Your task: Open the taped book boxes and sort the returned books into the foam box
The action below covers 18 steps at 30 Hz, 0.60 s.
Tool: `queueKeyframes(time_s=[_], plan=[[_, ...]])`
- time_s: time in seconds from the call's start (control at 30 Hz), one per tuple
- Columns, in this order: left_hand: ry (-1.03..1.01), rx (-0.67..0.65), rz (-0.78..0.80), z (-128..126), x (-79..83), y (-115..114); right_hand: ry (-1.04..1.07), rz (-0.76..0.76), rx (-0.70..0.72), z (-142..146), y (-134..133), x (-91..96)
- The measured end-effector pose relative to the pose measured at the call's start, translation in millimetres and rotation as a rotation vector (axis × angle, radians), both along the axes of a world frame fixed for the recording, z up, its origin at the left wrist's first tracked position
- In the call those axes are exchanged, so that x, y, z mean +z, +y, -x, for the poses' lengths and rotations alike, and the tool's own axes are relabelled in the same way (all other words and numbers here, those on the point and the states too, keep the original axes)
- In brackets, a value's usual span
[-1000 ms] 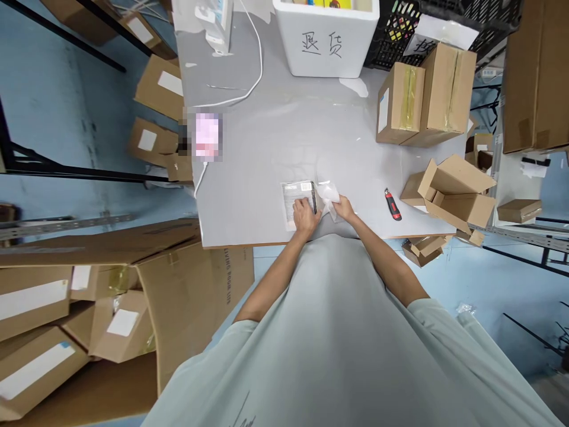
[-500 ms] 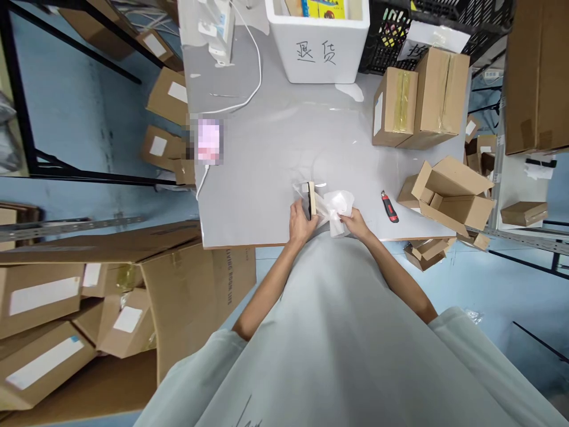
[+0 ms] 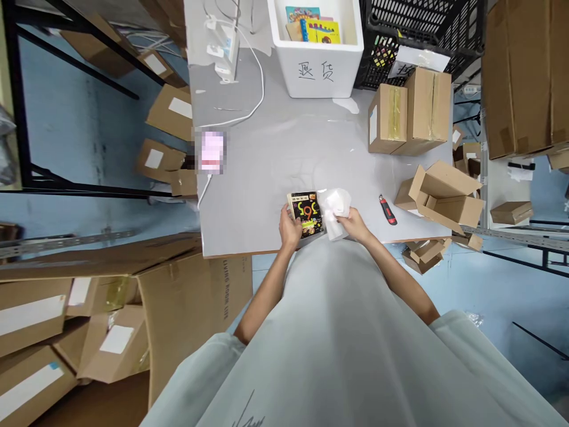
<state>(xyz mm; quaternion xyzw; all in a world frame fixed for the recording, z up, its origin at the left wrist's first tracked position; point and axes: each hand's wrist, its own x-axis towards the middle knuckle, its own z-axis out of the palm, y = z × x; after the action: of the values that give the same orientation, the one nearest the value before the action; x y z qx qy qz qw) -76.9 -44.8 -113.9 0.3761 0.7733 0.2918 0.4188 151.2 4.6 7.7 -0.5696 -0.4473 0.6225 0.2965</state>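
My left hand [image 3: 290,228] is closed on the left side of a thick small book [image 3: 306,212], its dark cover with "365" in coloured digits turned up to me. To the right of the book, my right hand [image 3: 354,225] pinches a crumpled white plastic bag [image 3: 335,207]. The bag touches the book's right edge; whether it still wraps the book I cannot tell. Both hands are at the front edge of the grey table [image 3: 249,196]. A red and black box cutter [image 3: 388,210] lies on the table right of my right hand.
An opened cardboard box [image 3: 444,196] sits at the table's right corner, with two taped boxes [image 3: 413,115] behind it. A white bin [image 3: 324,77] with books and a black crate [image 3: 377,53] stand at the back. Leftward are a cable [image 3: 262,77] and a large carton [image 3: 191,308].
The book, seen edge-on before, has turned so its dark front cover faces up. The white bag has shifted slightly in my right hand. The camera view has tilted a little.
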Motion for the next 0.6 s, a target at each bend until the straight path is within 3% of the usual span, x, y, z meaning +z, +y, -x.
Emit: queueKeyframes(time_s=[0.1,0.27,0.43,0.6], plan=[[-0.157,0.172,0.148,14,-25.3,5,-0.098,-0.052,-0.100,-22,4,14.7],[-0.223,0.213,0.163,25,-49.7,17,-0.228,-0.093,-0.277,-46,0,38.6],[-0.208,0.180,0.106,34,-56.3,32,-0.280,-0.143,-0.466,-53,-18,67.3],[-0.167,0.086,0.075,39,-53.3,43,-0.301,-0.197,-0.538,-39,-42,101.1]])
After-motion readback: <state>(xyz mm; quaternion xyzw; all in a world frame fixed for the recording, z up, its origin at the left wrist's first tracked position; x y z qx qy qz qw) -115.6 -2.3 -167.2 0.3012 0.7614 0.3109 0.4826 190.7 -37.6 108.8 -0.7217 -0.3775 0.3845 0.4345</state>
